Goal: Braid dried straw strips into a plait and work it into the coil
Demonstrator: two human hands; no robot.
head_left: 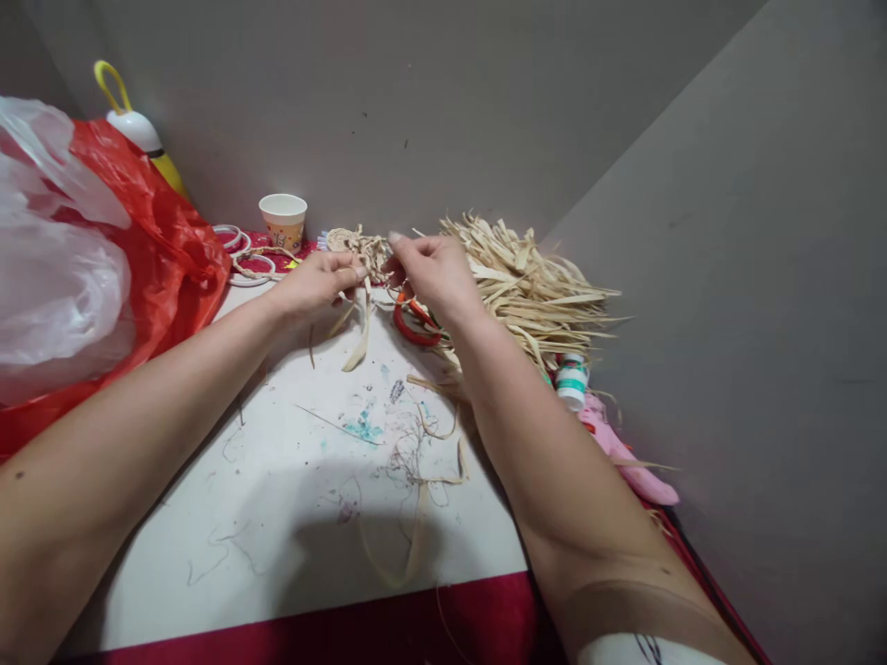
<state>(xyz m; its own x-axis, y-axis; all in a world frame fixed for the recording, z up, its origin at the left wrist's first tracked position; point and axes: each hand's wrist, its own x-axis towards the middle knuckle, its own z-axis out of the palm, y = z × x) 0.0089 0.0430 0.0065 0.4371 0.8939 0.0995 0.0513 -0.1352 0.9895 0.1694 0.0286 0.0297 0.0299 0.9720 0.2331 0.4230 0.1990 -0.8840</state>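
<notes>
Near the far edge of the white board [263,545], my left hand [320,282] pinches a pale dried strip [360,337], whose end hangs down below the fingertips. My right hand [436,272] is raised just to the right, its thumb and fingers drawn together; whatever lies between them is too small to make out. Beyond and between both hands is a braided piece of straw [343,240]. Red-handled scissors [416,331] lie under my right hand, partly hidden by it. A large bundle of dried strips [540,286] spreads out to the right.
A paper cup [284,222] and white rings [253,271] stand at the back left. Red and clear plastic bags [173,249] fill the left, before a yellow bottle [166,171]. At right are a small white-green bottle [572,380] and a pink tool [641,476]. Grey walls enclose the back and right.
</notes>
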